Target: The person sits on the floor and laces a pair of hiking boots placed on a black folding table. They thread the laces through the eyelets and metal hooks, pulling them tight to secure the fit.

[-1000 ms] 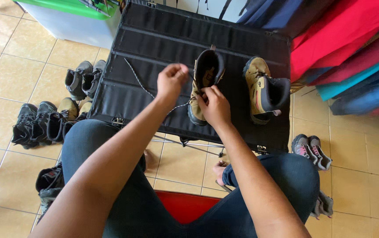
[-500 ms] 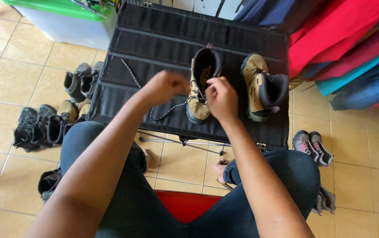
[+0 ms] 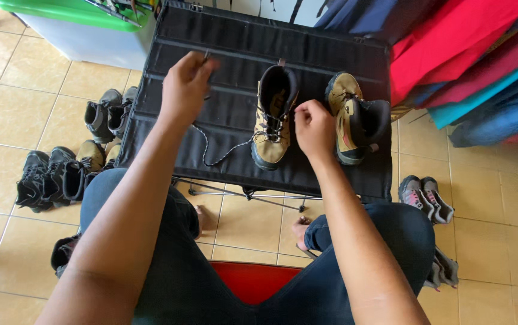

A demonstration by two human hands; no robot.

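While the tan boot [image 3: 273, 120] stands upright on the black surface [image 3: 235, 72], the left hand [image 3: 185, 85] has risen up and away to its left since a moment ago, closed on the dark lace [image 3: 220, 153], which is now drawn longer. Just right of the boot, the right hand [image 3: 314, 127] pinches the lacing at the eyelets. A second boot [image 3: 352, 117] lies further right.
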